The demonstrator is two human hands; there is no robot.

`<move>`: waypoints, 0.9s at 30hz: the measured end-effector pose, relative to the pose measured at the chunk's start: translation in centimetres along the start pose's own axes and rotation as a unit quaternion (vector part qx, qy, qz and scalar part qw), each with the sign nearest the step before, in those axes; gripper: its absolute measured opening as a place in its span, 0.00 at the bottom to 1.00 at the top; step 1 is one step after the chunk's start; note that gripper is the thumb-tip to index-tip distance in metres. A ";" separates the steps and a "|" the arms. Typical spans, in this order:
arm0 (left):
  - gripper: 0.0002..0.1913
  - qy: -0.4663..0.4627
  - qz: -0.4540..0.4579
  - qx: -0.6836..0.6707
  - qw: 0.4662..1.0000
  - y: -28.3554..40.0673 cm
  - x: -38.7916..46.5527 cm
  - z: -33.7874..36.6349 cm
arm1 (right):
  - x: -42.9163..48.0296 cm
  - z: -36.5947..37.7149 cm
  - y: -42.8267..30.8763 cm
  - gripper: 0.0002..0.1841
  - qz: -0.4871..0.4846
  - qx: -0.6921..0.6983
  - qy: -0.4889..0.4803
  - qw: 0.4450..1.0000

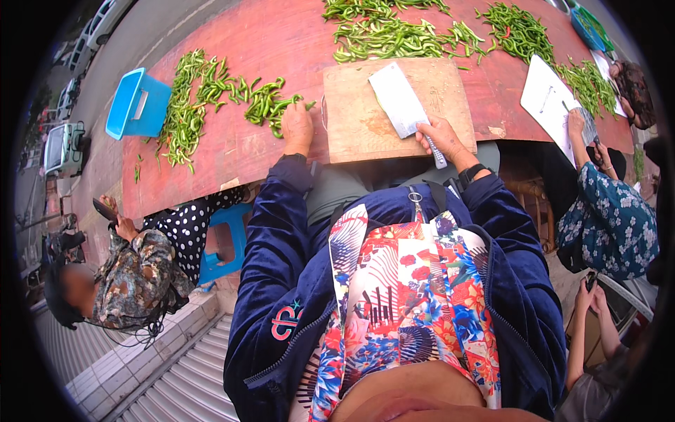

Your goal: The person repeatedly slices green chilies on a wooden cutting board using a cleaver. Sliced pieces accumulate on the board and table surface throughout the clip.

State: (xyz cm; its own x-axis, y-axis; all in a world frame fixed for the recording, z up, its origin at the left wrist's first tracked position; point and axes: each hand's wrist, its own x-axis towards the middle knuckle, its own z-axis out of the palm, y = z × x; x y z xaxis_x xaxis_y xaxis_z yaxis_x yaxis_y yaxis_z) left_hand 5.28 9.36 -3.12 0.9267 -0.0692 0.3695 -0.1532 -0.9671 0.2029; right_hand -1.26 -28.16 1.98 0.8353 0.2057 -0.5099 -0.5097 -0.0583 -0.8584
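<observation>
My right hand [445, 138] grips the handle of a cleaver [398, 100]. Its broad steel blade lies over a wooden cutting board [348, 129], pointing away and to the left. A sliver of green shows along the blade's left edge; the rest is hidden beneath it. Left of the board, my left hand [297, 129] has its fingertips closed on a green chili pepper [310, 105] at the edge of a small heap of green chili peppers [263, 105]. Most of that pepper is covered by the fingers. Scattered seeds and a damp patch mark the board.
Split chilies [184, 116] lie beside a blue plastic bin [138, 105] on the red table [237, 158]. Larger chili piles [390, 37] cover the far side. At right, a co-worker holds another cleaver [586, 124] over a white board [546, 97]. People sit or stand on both sides.
</observation>
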 end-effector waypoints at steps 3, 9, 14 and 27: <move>0.11 0.031 0.024 -0.027 0.999 1.2 0.2 -1.3 | -0.3 0.0 -0.3 0.10 0.004 -0.011 -0.018 1.000; 0.12 0.022 0.143 -0.126 0.981 7.7 -0.9 -2.3 | -0.3 0.1 -0.7 0.15 0.011 -0.027 -0.030 0.999; 0.11 -0.018 0.157 -0.170 0.973 11.5 -1.6 -1.2 | -0.5 0.2 -0.5 0.09 -0.015 0.001 -0.038 0.999; 0.07 0.016 0.201 -0.239 0.950 12.0 -3.1 -1.3 | -0.2 -0.3 -0.8 0.09 0.011 -0.046 -0.075 0.996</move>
State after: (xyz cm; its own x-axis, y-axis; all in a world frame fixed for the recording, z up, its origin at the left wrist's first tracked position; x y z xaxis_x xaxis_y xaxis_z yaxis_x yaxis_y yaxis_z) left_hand 0.11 -1.67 -0.70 0.7506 -0.3937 0.5306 -0.6375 -0.6424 0.4253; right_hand -0.95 -28.46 2.79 0.7804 0.3474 -0.5198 -0.5002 -0.1518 -0.8525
